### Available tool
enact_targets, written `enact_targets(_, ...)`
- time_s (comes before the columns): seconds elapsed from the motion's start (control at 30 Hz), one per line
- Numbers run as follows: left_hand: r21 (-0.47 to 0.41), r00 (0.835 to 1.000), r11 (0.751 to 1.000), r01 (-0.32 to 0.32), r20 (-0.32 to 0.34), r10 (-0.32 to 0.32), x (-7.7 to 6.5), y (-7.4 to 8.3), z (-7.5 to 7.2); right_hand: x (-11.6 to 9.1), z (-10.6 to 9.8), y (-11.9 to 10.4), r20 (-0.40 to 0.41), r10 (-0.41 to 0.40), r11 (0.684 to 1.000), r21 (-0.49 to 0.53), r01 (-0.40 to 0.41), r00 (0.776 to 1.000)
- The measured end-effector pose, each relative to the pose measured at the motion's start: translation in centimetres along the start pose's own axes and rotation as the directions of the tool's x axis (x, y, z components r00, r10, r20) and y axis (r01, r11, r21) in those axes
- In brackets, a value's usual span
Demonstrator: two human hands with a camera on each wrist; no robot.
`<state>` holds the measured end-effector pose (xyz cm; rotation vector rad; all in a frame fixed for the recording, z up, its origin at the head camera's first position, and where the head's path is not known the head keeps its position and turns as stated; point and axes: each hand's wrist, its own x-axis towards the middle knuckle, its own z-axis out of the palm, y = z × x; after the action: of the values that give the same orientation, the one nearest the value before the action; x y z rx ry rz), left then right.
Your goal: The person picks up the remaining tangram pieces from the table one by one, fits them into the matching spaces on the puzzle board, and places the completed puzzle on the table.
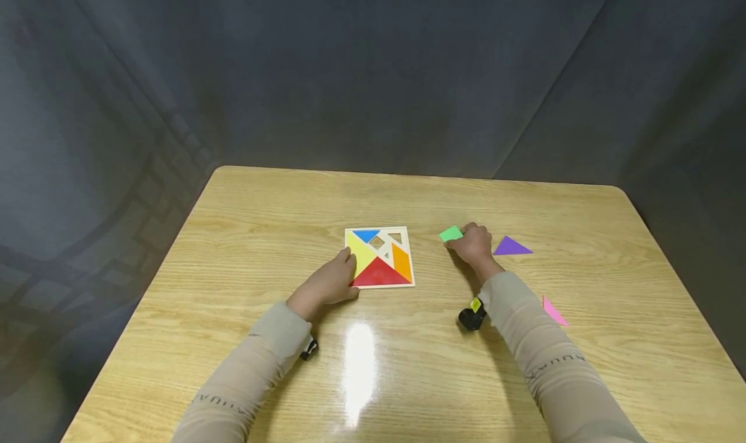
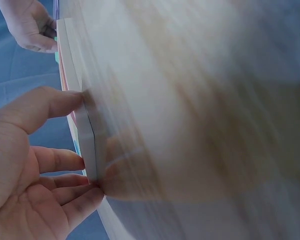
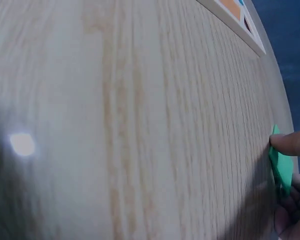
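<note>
A white tangram tray [image 1: 381,286] lies on the table with blue, yellow, red and orange pieces set in it. My left hand [image 1: 331,281] holds the tray by its near left corner, and in the left wrist view the thumb and fingertips press its edges [image 2: 85,120]. To the right of the tray, my right hand [image 1: 474,243] pinches a green tangram piece [image 1: 451,234]. The right wrist view shows the thumb on that green piece [image 3: 282,167], with the other fingers partly out of frame. Bare cut-outs show in the tray's upper right part.
A purple triangle [image 1: 511,246] lies just right of my right hand. Nearer to me, a pink triangle [image 1: 553,311] lies beside my right sleeve. The wooden table [image 1: 280,203] ends at a dark grey curtain [image 1: 361,74] at the back.
</note>
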<state>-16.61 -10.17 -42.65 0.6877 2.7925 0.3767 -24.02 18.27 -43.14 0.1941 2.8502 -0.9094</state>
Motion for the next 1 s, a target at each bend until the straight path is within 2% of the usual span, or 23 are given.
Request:
enact_targets(0.27, -0.002, 1.0, 1.0, -0.006, -0.015, 0.006, 0.0, 0.0, 0.1, 0.0, -0.1, 0.2, -0.021, -0.033, 0.994, 0.103, 0.035, 0.999)
enact_targets(0.67, 0.001, 1.0, 1.0, -0.009, -0.018, 0.009, -0.1, -0.1, 0.0, 0.2, -0.2, 1.0, -0.071, -0.011, 0.977, 0.213, 0.026, 0.997)
enact_targets(1.0, 0.007, 0.999, 1.0, -0.022, -0.027, 0.022, 0.0, -0.1, 0.0, 0.5, -0.1, 1.2, -0.103, 0.019, 0.947, 0.32, 0.015, 0.994)
